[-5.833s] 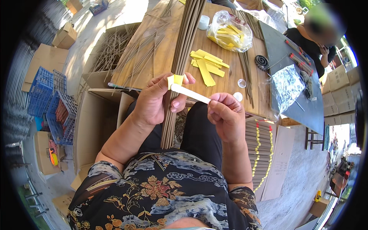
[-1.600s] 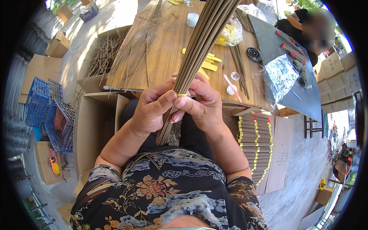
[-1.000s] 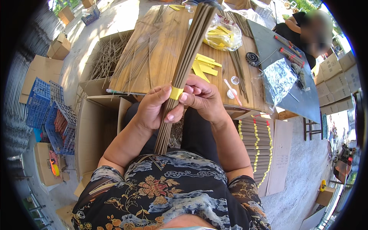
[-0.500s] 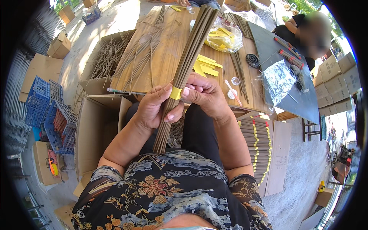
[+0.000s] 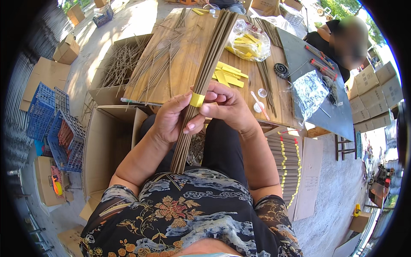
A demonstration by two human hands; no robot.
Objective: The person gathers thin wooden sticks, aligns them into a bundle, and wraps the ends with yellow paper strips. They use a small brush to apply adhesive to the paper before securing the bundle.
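A bundle of thin brown incense sticks (image 5: 212, 51) slants up from my lap, its far end over the table. My left hand (image 5: 168, 118) is closed around the bundle, thumb beside the yellow paper band (image 5: 197, 100) wrapped about it. On the other side my right hand (image 5: 233, 107) is closed, thumb and fingers pressed at the band's right edge. Past my hands, loose yellow paper strips (image 5: 232, 80) lie on the wooden table (image 5: 188, 55). A small white pot (image 5: 258, 107) stands near the table's front, with a pale pink spatula-like stick (image 5: 264, 112) beside it.
Cartons of loose sticks (image 5: 122, 64) and an open cardboard box (image 5: 109, 145) stand at my left, near blue crates (image 5: 64, 141). Banded bundles (image 5: 290, 167) lie low on my right. A clear bag of yellow strips (image 5: 248, 43) sits on the table. Another person (image 5: 317, 40) is at far right.
The bundle's far end has dipped and shifted slightly left. My right thumb has slid down off the band's face to its lower right edge. My left hand keeps its grip.
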